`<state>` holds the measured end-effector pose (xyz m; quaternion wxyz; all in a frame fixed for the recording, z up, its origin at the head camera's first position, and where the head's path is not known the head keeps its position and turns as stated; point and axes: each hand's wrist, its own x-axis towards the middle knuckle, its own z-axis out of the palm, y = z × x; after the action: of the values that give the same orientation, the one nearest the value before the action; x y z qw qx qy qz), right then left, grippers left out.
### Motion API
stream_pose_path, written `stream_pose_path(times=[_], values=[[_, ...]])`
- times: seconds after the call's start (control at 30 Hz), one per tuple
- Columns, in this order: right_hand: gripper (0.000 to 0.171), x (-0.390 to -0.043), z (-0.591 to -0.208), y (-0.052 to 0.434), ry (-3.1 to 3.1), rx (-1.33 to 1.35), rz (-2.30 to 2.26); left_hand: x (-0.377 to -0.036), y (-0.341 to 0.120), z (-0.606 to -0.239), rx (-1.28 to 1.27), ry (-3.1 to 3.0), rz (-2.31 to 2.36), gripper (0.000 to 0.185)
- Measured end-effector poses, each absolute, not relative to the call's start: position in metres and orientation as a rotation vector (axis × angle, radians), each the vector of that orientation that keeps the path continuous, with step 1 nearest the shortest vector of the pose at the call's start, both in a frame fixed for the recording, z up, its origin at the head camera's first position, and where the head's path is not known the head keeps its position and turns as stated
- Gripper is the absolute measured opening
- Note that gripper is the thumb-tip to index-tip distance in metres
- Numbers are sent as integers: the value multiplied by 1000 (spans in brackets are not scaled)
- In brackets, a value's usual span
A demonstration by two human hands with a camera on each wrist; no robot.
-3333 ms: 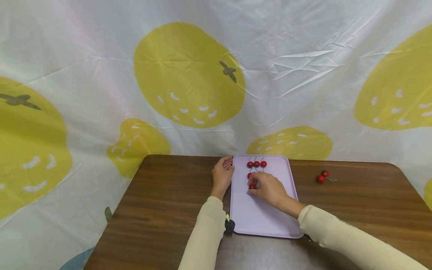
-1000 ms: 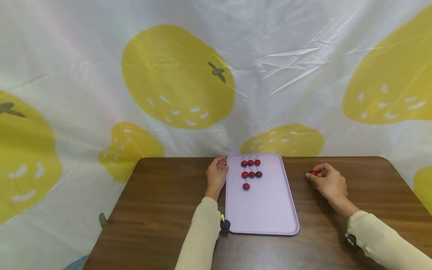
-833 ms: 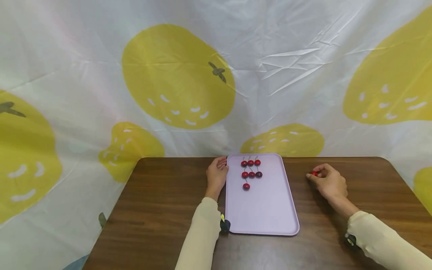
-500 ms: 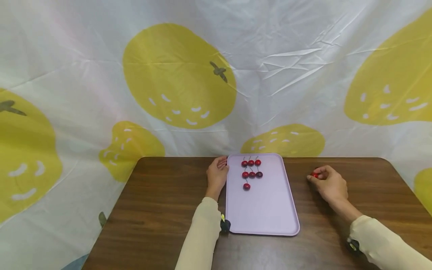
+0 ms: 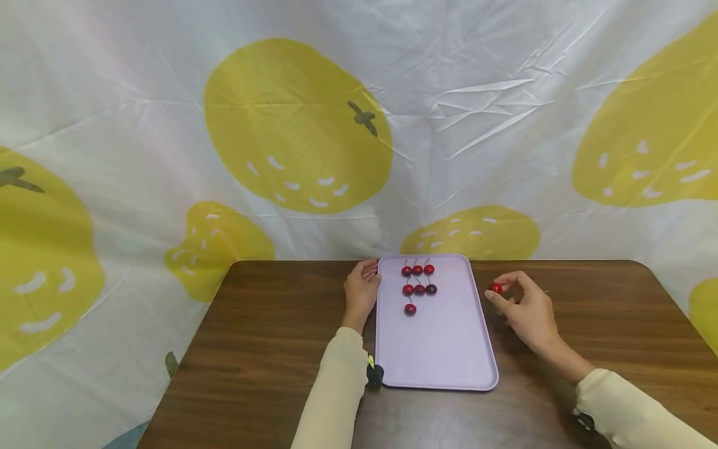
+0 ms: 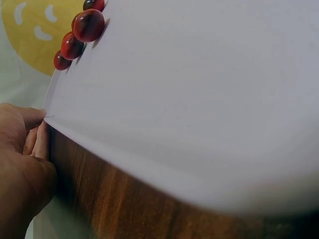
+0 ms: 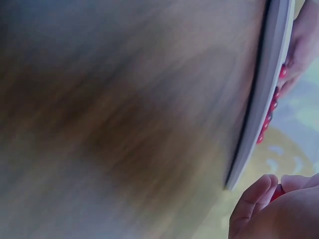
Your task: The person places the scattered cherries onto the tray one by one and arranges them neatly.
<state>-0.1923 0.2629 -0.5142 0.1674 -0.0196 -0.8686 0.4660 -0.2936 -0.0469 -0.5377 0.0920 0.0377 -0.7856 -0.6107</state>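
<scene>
My right hand [image 5: 530, 312] pinches a red cherry [image 5: 496, 287] between thumb and fingers, just right of the pale lilac tray [image 5: 443, 349]. In the right wrist view only a sliver of that cherry [image 7: 277, 192] shows between the fingers. Far left on the tray's edge, my left hand [image 5: 361, 292] holds the rim, its thumb [image 6: 34, 117] at the rim and the other fingers lower beside it. On the tray lie two rows of three cherries, with a single cherry [image 5: 411, 309] below them at the left. Their stems point away from me.
The tray lies on a brown wooden table [image 5: 269, 349]. Behind the table's far edge hangs a white cloth [image 5: 449, 156] with a yellow fruit print. A thin stem [image 5: 546, 291] shows just beyond my right hand; what it belongs to is hidden.
My right hand has left the tray, reached the cherries on the table at right, and now moves left towards the tray with one cherry. My left hand stays at the tray's edge.
</scene>
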Motion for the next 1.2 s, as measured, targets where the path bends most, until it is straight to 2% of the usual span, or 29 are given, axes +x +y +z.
stream_pose_path(times=[0.43, 0.8, 1.2], values=[[26, -185, -507, 218, -2565, 87, 1333, -293, -46, -540, 118, -2349, -1800, 34], [21, -195, -517, 183, -2738, 369, 1235, -294, -47, -541, 116, -2333, -1807, 34], [21, -208, -518, 168, -2797, 377, 1068, -294, -47, -540, 99, -2339, -1778, 33]])
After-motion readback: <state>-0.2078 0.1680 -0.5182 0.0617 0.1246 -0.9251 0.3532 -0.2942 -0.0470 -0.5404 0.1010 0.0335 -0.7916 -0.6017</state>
